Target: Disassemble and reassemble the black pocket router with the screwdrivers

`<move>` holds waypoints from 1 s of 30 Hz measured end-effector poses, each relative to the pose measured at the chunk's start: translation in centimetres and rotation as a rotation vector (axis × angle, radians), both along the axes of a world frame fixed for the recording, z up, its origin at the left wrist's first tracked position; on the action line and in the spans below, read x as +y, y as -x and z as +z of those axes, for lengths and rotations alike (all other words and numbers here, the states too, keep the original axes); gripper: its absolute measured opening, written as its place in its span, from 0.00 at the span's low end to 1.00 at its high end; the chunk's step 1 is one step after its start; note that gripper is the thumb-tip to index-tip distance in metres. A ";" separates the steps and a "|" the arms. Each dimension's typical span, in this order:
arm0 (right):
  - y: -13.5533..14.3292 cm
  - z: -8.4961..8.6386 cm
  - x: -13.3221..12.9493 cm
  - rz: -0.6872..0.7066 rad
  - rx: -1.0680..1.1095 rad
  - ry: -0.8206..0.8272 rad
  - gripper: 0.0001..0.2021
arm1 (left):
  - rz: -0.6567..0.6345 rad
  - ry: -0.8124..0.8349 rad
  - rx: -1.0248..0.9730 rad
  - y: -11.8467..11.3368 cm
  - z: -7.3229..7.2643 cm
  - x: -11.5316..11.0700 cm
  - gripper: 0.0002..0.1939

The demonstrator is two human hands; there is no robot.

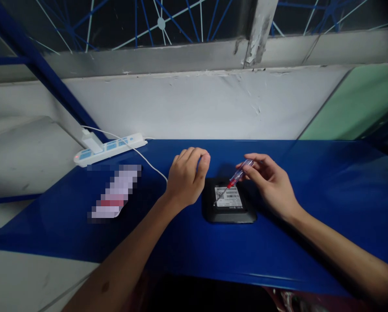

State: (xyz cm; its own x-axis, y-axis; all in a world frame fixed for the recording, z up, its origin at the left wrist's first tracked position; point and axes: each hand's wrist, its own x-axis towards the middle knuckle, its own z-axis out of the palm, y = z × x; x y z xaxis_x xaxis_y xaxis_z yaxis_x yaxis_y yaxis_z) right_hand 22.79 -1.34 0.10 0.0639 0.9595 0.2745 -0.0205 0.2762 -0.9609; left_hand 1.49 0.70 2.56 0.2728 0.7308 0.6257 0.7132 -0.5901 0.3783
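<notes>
My right hand (272,184) grips a screwdriver (241,172) by its clear handle with a red collar, between thumb and fingers. The thin metal shaft slants down to the left, its tip at the lower left corner of a white label (229,197). This label, printed with codes and small text, is on a flat black device (229,216) with rounded corners lying on the blue table. My left hand (188,173) is closed just left of the device, its thumb against the curled fingers. Whatever is inside those fingers, if anything, is hidden.
A white power strip (129,142) with a plugged-in white adapter (92,141) lies at the table's back left. From there a white cable (142,155) runs toward my left wrist. A blurred-out flat object (118,193) lies on the left of the blue table (311,242).
</notes>
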 end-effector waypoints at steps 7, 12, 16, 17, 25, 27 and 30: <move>0.1 -0.1 0.1 -0.011 -0.037 0.021 0.14 | -0.005 0.062 0.039 -0.2 0.0 0.1 0.20; 0.2 -0.1 -0.1 -0.009 -0.092 -0.023 0.13 | -0.080 0.110 0.060 -0.2 -0.1 0.1 0.20; -0.1 0.1 -0.1 -0.016 -0.102 -0.074 0.12 | -0.139 0.163 0.096 -0.2 -0.2 0.0 0.18; -0.2 0.1 -0.1 -0.025 -0.110 -0.096 0.12 | -0.148 0.174 0.103 -0.2 -0.2 -0.1 0.18; -0.9 -0.1 0.3 -0.163 -0.154 -0.243 0.13 | -0.230 0.326 0.161 0.2 -0.2 -0.1 0.14; -1.0 0.0 0.4 -0.187 -0.152 -0.286 0.14 | -0.309 0.447 0.226 0.5 -0.2 -0.1 0.18; -1.3 0.2 0.6 -0.206 -0.170 -0.327 0.15 | -0.424 0.617 0.300 1.0 -0.1 -0.2 0.30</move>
